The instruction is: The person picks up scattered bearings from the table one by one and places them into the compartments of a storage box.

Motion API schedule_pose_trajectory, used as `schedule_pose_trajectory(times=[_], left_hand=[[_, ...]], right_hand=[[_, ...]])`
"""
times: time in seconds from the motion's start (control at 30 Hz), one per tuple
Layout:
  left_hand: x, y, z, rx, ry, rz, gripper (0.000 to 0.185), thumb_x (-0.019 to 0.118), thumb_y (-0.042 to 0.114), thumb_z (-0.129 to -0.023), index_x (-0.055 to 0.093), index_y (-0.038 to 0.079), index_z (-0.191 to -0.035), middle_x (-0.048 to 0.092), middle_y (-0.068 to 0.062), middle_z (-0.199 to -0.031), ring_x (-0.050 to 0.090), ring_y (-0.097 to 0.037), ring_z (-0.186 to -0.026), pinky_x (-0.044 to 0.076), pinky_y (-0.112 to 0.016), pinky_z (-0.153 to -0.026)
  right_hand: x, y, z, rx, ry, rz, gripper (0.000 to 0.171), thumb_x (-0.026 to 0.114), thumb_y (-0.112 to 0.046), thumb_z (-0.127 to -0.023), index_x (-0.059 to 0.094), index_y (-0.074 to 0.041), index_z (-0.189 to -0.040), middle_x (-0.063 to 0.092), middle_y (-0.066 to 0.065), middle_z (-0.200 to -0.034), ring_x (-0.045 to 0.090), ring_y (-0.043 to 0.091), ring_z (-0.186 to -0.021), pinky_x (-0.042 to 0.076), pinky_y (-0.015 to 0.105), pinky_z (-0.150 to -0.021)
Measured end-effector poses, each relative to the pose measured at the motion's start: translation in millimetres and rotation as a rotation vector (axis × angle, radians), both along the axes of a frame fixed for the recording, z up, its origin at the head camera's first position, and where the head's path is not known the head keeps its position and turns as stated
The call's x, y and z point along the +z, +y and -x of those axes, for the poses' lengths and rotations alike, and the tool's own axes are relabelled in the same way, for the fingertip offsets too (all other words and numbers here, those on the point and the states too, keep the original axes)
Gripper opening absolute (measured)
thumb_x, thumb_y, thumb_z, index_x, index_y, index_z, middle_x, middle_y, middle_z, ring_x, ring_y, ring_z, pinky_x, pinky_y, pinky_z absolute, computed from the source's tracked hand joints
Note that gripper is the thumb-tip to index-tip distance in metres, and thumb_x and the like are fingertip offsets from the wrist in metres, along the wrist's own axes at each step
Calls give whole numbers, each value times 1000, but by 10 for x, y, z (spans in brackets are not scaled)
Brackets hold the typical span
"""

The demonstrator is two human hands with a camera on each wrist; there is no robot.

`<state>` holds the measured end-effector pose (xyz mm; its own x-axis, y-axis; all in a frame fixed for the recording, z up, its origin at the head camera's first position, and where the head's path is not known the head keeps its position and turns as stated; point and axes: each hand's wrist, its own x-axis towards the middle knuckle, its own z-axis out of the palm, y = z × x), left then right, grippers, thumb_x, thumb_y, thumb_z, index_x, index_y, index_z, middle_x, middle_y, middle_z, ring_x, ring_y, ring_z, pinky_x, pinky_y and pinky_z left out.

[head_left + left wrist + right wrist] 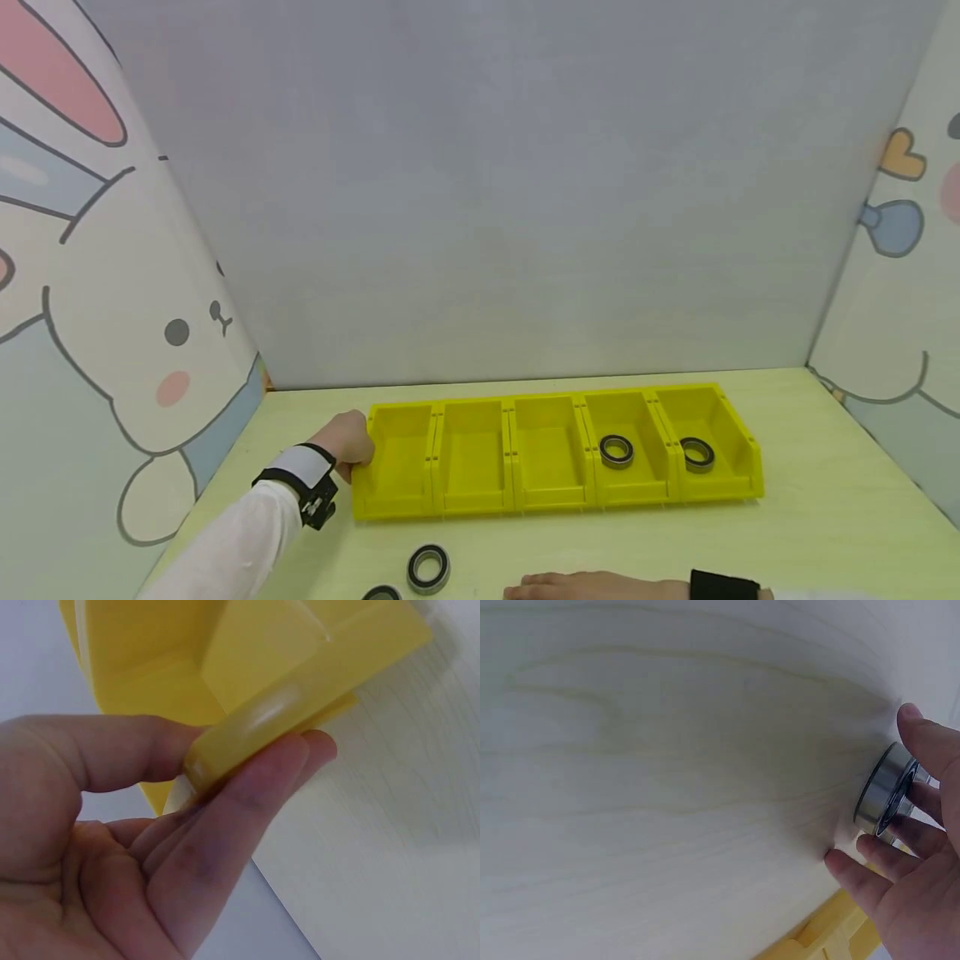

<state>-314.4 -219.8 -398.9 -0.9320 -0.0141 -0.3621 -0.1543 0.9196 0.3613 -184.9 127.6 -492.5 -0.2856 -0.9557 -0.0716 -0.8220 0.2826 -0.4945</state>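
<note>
My left hand [348, 443] is at the left end of a row of yellow bins [472, 503]. In the left wrist view, its thumb and fingers pinch the edge of the yellow end wall [262, 712]. Low in the head view, my right hand [592, 587] is just above the tabletop, partly cut off by the frame. The right wrist view shows its fingers spread, with a metal ball bearing [885, 787] standing out beyond them and partly hidden by them. Two bearings lie left of this hand, one whole [428, 569] and one cut by the lower edge [382, 593].
One bearing [617, 451] sits in the fourth bin from the left, another [698, 455] in the rightmost bin. A grey wall [510, 208] rises behind the pale wooden table [817, 467]. Side panels with cartoon animals [135, 333] stand left and right.
</note>
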Motion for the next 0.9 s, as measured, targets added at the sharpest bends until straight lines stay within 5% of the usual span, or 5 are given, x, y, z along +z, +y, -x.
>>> schedule_pose_trajectory(times=[0.07,0.3,0.5,0.77,0.9], left_hand=[[1,-4,-5,0,2,-3,14,55,-8,-75,50,-6,-88,57,-14,-73,63,-21,-50,56,-30,-51],[5,3,-21,2,9,-3,15,56,-9,-75,49,-6,-88,57,-15,-75,65,-23,-52,56,-30,-51],[10,7,-43,0,25,-1,12,56,-10,-74,49,-6,-83,56,-15,-72,66,-24,-52,56,-32,-50],[18,23,-34,8,9,20,14,57,-9,-76,50,-6,-88,57,-14,-73,66,-24,-53,56,-31,-51],[17,22,-40,-2,15,28,13,57,-9,-75,50,-6,-86,57,-15,-73,65,-23,-51,56,-31,-51]], right_hand=[[31,-73,1,-3,-24,9,47,41,-33,-100,41,-13,-142,47,1,-141,46,12,-127,47,22,-93],[268,-246,-3,91,103,2,34,46,-30,-99,58,-14,-126,62,-5,-119,54,-3,-105,40,5,-82],[375,-338,78,179,113,-86,32,44,-34,-99,61,-16,-120,62,-8,-111,50,-8,-93,39,4,-73],[647,-479,128,380,349,-265,21,51,-31,-96,67,-25,-108,62,-15,-96,49,-11,-79,38,2,-71],[874,-474,206,373,383,-348,18,63,-25,-90,68,-22,-106,63,-13,-95,51,-8,-78,38,3,-71]])
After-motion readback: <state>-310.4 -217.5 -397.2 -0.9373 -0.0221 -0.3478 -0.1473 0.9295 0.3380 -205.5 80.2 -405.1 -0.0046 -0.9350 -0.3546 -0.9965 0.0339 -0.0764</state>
